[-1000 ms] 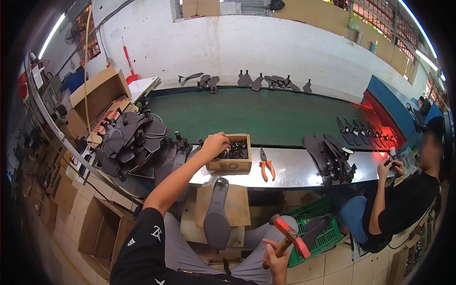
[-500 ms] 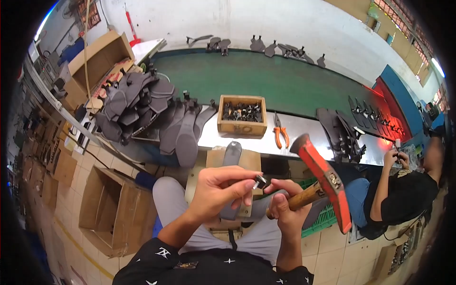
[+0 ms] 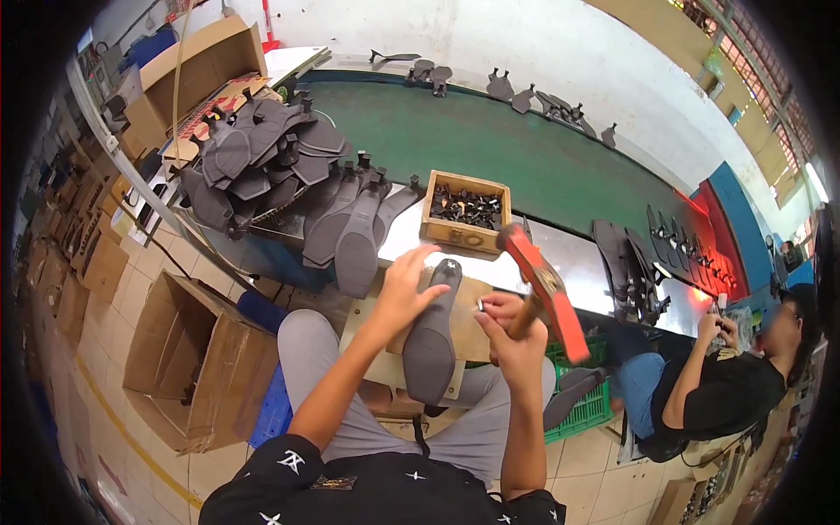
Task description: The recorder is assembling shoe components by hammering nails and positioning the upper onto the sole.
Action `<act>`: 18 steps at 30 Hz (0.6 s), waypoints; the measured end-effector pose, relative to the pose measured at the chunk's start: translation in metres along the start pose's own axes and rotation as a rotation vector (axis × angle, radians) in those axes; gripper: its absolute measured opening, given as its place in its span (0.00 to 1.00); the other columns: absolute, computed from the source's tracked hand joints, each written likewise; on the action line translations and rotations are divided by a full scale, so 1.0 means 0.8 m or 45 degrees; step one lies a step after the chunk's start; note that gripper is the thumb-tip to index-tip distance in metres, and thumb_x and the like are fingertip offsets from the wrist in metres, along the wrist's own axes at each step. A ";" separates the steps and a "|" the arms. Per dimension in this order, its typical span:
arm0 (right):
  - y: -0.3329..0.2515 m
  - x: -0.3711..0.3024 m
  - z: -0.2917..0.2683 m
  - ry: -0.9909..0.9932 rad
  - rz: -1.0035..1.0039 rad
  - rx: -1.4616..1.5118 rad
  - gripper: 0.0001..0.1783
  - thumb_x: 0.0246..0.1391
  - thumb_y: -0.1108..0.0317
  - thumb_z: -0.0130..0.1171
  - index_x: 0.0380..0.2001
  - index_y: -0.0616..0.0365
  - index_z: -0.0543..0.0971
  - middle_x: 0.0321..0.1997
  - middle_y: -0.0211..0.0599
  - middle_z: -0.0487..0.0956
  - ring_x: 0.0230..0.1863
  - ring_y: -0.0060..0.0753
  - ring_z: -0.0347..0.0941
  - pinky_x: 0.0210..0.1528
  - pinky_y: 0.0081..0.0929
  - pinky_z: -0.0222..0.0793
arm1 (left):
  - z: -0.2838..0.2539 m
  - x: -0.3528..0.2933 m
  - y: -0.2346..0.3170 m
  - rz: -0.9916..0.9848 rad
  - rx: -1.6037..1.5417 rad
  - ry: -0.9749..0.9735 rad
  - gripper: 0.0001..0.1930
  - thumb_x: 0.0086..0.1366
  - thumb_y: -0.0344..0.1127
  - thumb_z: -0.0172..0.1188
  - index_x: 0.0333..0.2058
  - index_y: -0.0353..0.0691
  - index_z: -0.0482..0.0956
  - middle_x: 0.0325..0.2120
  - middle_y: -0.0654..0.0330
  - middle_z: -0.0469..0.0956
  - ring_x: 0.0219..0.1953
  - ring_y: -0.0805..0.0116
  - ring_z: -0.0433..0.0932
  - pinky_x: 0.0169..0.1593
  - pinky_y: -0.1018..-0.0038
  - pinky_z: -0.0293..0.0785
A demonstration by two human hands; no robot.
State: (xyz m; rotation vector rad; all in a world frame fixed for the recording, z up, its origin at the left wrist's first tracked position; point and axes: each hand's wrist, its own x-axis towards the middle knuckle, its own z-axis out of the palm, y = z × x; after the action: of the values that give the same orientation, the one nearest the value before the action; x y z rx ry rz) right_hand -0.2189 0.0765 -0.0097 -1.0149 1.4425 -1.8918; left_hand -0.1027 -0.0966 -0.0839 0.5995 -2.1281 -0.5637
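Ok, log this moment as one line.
right hand: holds hammer, small shiny piece | left hand: open, at grey sole, contact unclear | wooden box: small dark parts inside

Beyond our right hand point(image 3: 518, 339), the wooden box point(image 3: 437, 231) bears dark lettering point(image 3: 467, 239); behind our left hand point(image 3: 402, 297), the sleeve point(image 3: 262, 473) bears a white emblem point(image 3: 290, 461).

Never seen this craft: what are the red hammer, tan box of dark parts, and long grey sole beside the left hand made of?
Red hammer: likely metal head, red paint stopping at a dark end; brown handle looks wooden. Tan box: probably bare wood, given thick, matte walls. Grey sole: smooth, dull, perhaps rubber or plastic.
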 end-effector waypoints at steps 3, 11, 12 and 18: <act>0.031 0.037 -0.008 -0.043 -0.009 -0.280 0.06 0.56 0.76 0.65 0.37 0.65 0.81 0.45 0.39 0.81 0.43 0.26 0.77 0.43 0.22 0.73 | 0.026 0.013 -0.025 -0.052 -0.539 -0.133 0.23 0.58 0.42 0.69 0.49 0.37 0.77 0.45 0.49 0.79 0.40 0.56 0.78 0.43 0.66 0.74; 0.071 0.071 0.000 -0.194 0.004 -0.399 0.10 0.56 0.75 0.64 0.41 0.68 0.80 0.37 0.35 0.83 0.37 0.21 0.78 0.41 0.21 0.73 | 0.013 0.009 -0.017 -0.098 -0.516 -0.245 0.13 0.53 0.34 0.70 0.36 0.35 0.81 0.31 0.54 0.80 0.35 0.56 0.79 0.39 0.66 0.74; 0.078 0.073 0.000 -0.202 0.017 -0.401 0.10 0.56 0.75 0.64 0.41 0.68 0.80 0.37 0.35 0.83 0.37 0.21 0.78 0.41 0.21 0.73 | 0.011 0.005 -0.015 -0.113 -0.518 -0.243 0.13 0.53 0.34 0.70 0.36 0.35 0.81 0.31 0.54 0.80 0.35 0.56 0.79 0.39 0.66 0.74; 0.083 0.071 0.000 -0.363 -0.078 -0.638 0.10 0.52 0.78 0.65 0.39 0.67 0.81 0.41 0.38 0.82 0.41 0.28 0.80 0.44 0.25 0.74 | 0.005 -0.012 -0.016 -0.172 -0.569 -0.206 0.14 0.51 0.30 0.70 0.37 0.35 0.81 0.32 0.54 0.80 0.36 0.59 0.80 0.40 0.69 0.75</act>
State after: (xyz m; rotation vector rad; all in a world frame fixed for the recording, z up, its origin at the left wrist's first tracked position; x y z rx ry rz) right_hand -0.2523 0.0131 -0.0602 -1.5033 1.7606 -1.3714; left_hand -0.0980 -0.1001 -0.0990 0.4558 -2.0220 -1.1582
